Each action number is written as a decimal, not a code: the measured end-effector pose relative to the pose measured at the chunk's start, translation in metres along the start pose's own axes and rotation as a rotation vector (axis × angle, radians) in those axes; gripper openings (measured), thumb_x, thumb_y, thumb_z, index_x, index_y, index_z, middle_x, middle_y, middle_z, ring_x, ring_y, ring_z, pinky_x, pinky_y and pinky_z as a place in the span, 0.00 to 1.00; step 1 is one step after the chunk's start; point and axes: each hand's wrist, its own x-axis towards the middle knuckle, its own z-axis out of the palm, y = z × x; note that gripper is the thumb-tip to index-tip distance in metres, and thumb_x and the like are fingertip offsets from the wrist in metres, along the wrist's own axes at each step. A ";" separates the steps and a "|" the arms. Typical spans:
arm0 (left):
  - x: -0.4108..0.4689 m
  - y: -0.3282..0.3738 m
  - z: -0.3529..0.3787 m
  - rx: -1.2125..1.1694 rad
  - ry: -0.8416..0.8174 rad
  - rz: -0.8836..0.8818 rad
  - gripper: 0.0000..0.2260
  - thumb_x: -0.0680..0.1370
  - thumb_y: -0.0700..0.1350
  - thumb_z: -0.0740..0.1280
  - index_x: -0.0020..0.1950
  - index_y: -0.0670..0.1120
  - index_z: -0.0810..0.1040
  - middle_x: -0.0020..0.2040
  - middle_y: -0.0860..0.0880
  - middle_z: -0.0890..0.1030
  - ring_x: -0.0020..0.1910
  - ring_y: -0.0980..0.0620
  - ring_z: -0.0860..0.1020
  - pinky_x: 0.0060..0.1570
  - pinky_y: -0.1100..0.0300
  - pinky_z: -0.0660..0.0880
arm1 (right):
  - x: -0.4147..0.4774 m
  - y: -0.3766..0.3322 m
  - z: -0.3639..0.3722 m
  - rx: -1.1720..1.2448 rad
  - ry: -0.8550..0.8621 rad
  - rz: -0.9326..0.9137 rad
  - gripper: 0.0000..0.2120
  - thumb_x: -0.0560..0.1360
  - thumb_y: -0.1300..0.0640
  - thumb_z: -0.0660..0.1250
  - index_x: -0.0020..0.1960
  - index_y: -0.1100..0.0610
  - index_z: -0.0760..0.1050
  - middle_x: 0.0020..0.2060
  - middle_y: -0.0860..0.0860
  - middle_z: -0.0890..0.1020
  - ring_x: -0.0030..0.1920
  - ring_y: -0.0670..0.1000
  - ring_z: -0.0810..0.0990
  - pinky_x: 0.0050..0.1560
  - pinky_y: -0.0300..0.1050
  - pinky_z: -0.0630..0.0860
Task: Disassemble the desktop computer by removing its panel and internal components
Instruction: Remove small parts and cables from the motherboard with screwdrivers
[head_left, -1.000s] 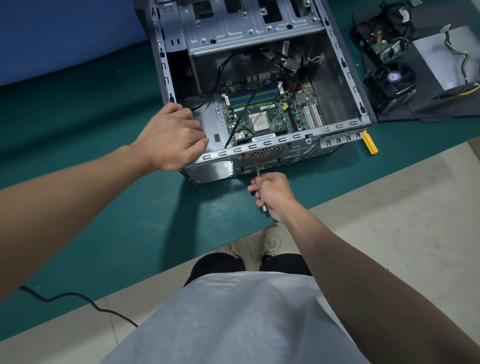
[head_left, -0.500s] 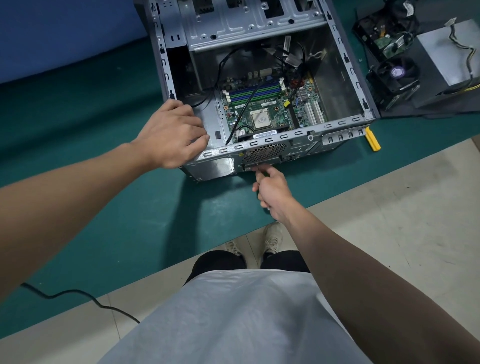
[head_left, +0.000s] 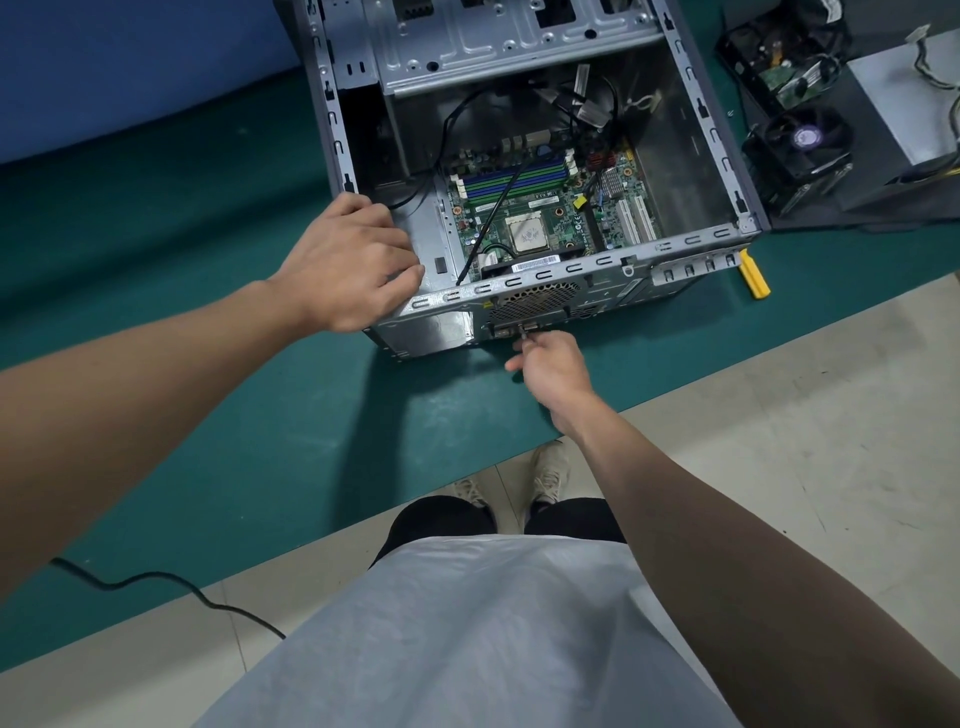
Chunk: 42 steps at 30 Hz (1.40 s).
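The right hand (head_left: 553, 371) was clenched round a thin metal tool (head_left: 524, 336), probably a screwdriver; the tip showed just ahead of its fingers, touching the rear wall of the computer case (head_left: 431, 332) below the vent grille (head_left: 535, 301); the shaft's long axis ran straight away from the hand into that wall, roughly in line with the forearm; whether the tip met a screw or a port was too small to tell. The left hand (head_left: 353, 265) lay ahead and to the left of the right one, fingers hooked over the case's near corner rim, gripping it; the motherboard (head_left: 540, 218) sat on the case floor beyond both hands, nearer the left. By my reading, the coming turn depended on shaft and fastener lining up while the left hand braced the case.
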 end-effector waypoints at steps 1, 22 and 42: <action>0.000 0.000 0.000 0.000 0.001 0.001 0.25 0.80 0.53 0.47 0.39 0.46 0.81 0.42 0.52 0.82 0.46 0.49 0.72 0.57 0.55 0.59 | 0.000 0.002 0.000 -0.035 0.029 -0.019 0.12 0.79 0.61 0.57 0.41 0.54 0.76 0.38 0.51 0.83 0.40 0.47 0.77 0.37 0.42 0.70; 0.085 0.018 0.005 -0.306 -0.611 -0.300 0.15 0.79 0.57 0.63 0.52 0.48 0.80 0.47 0.47 0.82 0.41 0.49 0.77 0.38 0.57 0.69 | -0.006 -0.146 -0.135 -0.326 -0.696 -0.433 0.13 0.75 0.47 0.67 0.38 0.55 0.79 0.30 0.50 0.80 0.23 0.45 0.64 0.22 0.36 0.61; 0.113 0.023 0.029 -1.004 -0.739 -0.714 0.08 0.80 0.36 0.64 0.41 0.38 0.70 0.41 0.38 0.80 0.36 0.45 0.81 0.24 0.62 0.77 | 0.097 -0.157 -0.056 -0.628 -0.591 -0.443 0.07 0.74 0.53 0.71 0.47 0.56 0.79 0.40 0.50 0.81 0.41 0.50 0.78 0.43 0.46 0.73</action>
